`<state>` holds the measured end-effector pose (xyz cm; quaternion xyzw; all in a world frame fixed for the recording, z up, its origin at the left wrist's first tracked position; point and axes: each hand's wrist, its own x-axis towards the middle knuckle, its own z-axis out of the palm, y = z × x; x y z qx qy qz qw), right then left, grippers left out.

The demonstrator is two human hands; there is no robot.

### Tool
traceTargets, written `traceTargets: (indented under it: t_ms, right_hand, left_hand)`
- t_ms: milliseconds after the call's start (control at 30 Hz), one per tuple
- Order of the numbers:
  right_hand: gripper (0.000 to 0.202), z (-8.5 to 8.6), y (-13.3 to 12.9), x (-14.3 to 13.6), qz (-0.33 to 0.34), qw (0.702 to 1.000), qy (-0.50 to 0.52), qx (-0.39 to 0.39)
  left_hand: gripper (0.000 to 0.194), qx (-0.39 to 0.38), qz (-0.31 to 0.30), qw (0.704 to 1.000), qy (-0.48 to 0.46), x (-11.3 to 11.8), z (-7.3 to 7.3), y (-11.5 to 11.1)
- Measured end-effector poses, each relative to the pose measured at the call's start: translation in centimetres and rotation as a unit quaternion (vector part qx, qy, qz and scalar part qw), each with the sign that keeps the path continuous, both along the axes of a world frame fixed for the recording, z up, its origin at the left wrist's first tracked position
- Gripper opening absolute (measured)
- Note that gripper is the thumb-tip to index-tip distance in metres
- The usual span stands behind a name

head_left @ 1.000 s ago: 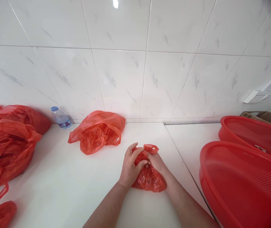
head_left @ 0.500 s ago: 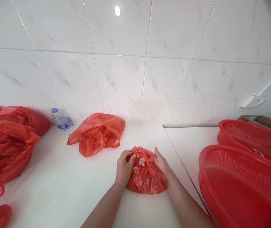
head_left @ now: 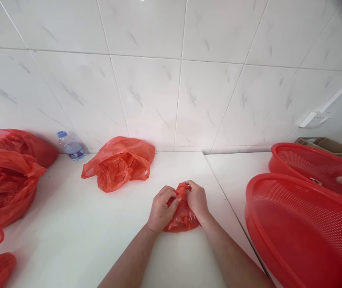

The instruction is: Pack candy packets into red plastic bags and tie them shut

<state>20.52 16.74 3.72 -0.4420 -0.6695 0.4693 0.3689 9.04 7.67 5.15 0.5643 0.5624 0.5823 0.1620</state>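
A small red plastic bag (head_left: 183, 218) rests on the white table (head_left: 99, 232), its top gathered between both hands. My left hand (head_left: 162, 208) pinches the left side of the bag's neck with thumb and fingers. On the other side, my right hand (head_left: 197, 200) is closed on the gathered top, its fingertips partly hidden behind the plastic. The bag's lower part bulges out below the hands; what is inside cannot be made out.
An open red bag (head_left: 120, 164) lies near the tiled wall, beside a water bottle (head_left: 71, 147). Larger red bags (head_left: 6, 180) are at the left. Two red baskets (head_left: 297, 236) stand at the right, with a cardboard box (head_left: 329, 147) behind.
My right hand has turned inward and closed on the bag's top, where it was spread before. The bag's neck is now gathered tighter, and the view has shifted slightly.
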Motion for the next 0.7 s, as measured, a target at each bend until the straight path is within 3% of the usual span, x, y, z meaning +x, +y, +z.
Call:
traceTargets:
  t_ms: [167,367,500,567,700]
  right_hand:
    - [0.031,0.0,0.2,0.1,-0.01,0.995,0.092,-0.022]
    - [0.033,0.5,0.9,0.2,0.094,0.971,0.174,-0.134]
    - [0.041,1.2,1.3,1.0,0.193,0.905,0.285,-0.248]
    - [0.034,1.2,2.1,1.7,0.168,0.872,0.366,-0.277]
    - [0.027,0.4,4.9,3.5,0.039,0.848,0.461,-0.258]
  left_hand:
    - [0.011,-0.006,-0.007,1.0,0.011,0.2,0.0,0.0]
    - [0.015,-0.056,0.024,0.998,0.026,-0.1,-0.6,0.2]
    - [0.015,-0.056,0.046,0.997,0.024,-0.5,-0.6,0.3]
    - [0.015,-0.018,0.072,0.997,0.029,-0.9,-0.5,0.2]
    - [0.018,0.079,0.195,0.977,0.042,-2.2,-0.6,-0.2]
